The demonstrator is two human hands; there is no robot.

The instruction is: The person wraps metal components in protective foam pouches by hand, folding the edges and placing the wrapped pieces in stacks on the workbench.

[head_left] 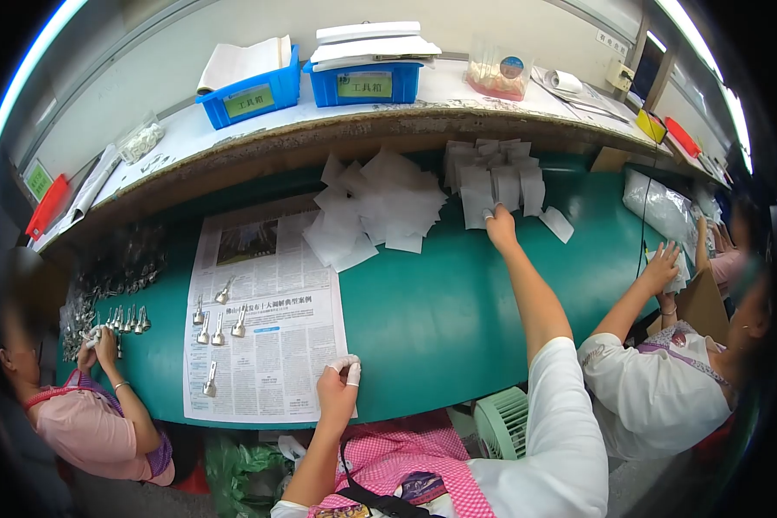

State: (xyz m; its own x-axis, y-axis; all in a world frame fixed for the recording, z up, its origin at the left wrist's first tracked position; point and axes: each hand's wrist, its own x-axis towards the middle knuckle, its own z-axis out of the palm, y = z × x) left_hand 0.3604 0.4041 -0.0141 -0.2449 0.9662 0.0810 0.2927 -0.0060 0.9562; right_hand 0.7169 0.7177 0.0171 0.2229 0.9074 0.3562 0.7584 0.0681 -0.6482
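My right hand [499, 229] reaches to the stacked small white bags [508, 188] at the back of the green table, its fingertips pinched at the lower edge of a small white bag [476, 197]. White finger cots cover some fingertips. Over the lower right edge of a newspaper sheet [272, 393], my left hand [338, 388] has its fingers curled together; whether anything is in them I cannot make out. Several metal key-shaped fittings [218, 330] lie on the newspaper. A loose pile of white bags [380, 203] spreads behind it.
A co-worker [95, 406] on the left handles similar metal pieces near a heap of them [112, 268]. Another co-worker [656, 388] sits at right, near a clear plastic bag [656, 203]. Blue bins [259, 95] stand on the shelf [173, 160]. A green fan [501, 423] is below the edge.
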